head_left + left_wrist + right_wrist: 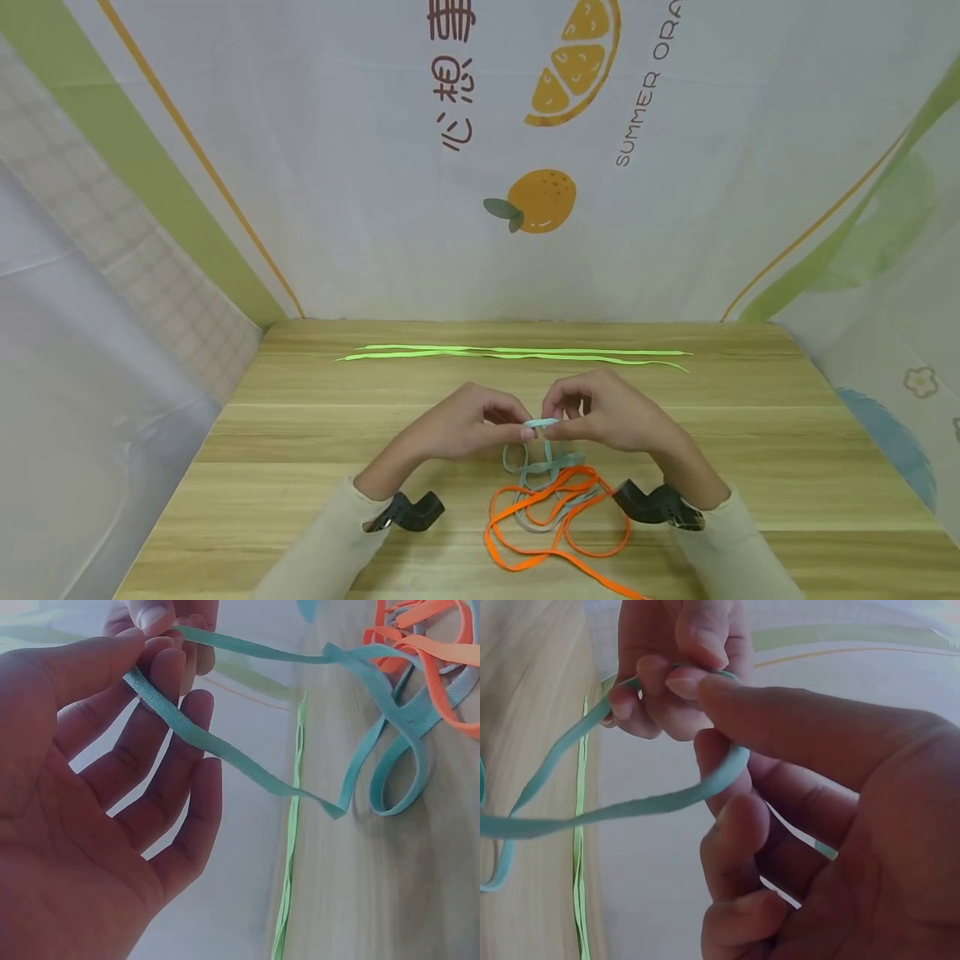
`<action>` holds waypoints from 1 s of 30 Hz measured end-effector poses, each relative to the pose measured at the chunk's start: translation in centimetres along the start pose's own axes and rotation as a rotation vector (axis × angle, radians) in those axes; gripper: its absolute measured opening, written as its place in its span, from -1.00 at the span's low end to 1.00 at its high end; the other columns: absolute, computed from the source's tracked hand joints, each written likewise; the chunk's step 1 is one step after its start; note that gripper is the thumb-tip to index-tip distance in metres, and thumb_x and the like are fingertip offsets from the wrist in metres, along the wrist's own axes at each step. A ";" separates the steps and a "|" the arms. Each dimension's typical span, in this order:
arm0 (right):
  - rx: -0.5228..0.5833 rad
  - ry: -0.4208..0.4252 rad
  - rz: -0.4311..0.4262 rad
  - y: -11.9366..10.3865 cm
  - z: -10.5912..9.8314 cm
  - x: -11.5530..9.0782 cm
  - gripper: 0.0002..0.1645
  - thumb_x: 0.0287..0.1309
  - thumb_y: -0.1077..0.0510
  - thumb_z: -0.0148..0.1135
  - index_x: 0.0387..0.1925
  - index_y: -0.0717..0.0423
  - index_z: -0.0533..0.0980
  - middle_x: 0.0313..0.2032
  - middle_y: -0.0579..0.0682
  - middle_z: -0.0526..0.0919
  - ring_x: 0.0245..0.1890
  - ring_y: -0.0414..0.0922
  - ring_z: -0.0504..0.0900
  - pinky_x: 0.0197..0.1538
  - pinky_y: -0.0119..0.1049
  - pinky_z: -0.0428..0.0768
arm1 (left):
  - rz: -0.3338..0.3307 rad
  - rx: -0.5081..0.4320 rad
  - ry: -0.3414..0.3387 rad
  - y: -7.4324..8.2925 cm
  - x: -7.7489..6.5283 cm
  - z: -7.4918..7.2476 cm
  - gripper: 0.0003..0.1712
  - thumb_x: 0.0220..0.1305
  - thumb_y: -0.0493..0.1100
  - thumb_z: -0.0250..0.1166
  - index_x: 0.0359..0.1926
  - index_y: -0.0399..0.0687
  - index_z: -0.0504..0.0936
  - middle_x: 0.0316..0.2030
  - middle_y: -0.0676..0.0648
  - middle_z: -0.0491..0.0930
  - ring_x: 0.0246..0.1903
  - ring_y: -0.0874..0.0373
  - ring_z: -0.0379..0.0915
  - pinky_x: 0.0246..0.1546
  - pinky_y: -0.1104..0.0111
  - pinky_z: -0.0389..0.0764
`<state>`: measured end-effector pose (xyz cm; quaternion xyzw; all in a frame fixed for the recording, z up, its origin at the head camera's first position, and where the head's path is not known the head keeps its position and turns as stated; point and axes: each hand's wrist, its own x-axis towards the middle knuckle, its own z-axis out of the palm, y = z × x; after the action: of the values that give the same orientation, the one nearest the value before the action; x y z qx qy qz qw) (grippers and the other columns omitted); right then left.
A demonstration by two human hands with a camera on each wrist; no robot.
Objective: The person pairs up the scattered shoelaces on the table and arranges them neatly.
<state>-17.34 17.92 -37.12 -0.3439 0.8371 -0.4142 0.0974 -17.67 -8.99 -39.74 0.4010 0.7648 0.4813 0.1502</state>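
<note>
A teal flat lace (542, 463) lies looped on the wooden table (300, 433), tangled with an orange lace (558, 533). Both hands meet above it at the table's middle. My left hand (480, 425) pinches a raised stretch of the teal lace (225, 754) between thumb and forefinger, the other fingers spread. My right hand (600, 412) pinches the same teal lace (630, 806) right beside it, thumb over curled fingers. In the left wrist view, my left hand (112, 787) shows its palm; in the right wrist view, my right hand (817, 817) fills the frame.
A long bright green lace (517, 355) lies stretched across the far part of the table. A printed cloth backdrop (525, 167) with oranges and lettering closes the back and sides. Bare wood shows to the left and right of the hands.
</note>
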 end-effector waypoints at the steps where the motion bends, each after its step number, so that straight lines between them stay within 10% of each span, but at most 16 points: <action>1: 0.006 0.001 0.003 0.0 -0.1 0.0 -0.84 0.27 0.14 0.64 -0.31 -0.12 0.73 -0.49 -0.23 0.59 -0.47 -0.18 0.50 -0.39 -0.32 0.47 | 0.003 0.000 0.001 0.0 0.0 0.0 -0.83 0.58 -0.14 0.40 -0.04 -0.13 0.86 -0.18 0.06 0.84 -0.12 0.25 0.75 0.11 0.25 0.70; 30: 0.032 0.094 0.082 0.1 -2.9 -2.0 -0.95 0.42 0.15 0.50 -0.20 0.04 0.76 -0.35 -0.13 0.70 -0.37 -0.15 0.61 -0.23 -0.29 0.61 | -0.042 0.066 0.121 1.9 -1.5 -2.7 -0.85 0.58 -0.09 0.39 -0.11 0.03 0.87 -0.23 0.17 0.79 -0.18 0.17 0.70 -0.02 0.17 0.68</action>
<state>-17.18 21.09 -35.57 -0.2879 0.8473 -0.4391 0.0802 -17.47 -11.40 -37.03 0.3599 0.7962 0.4759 0.1003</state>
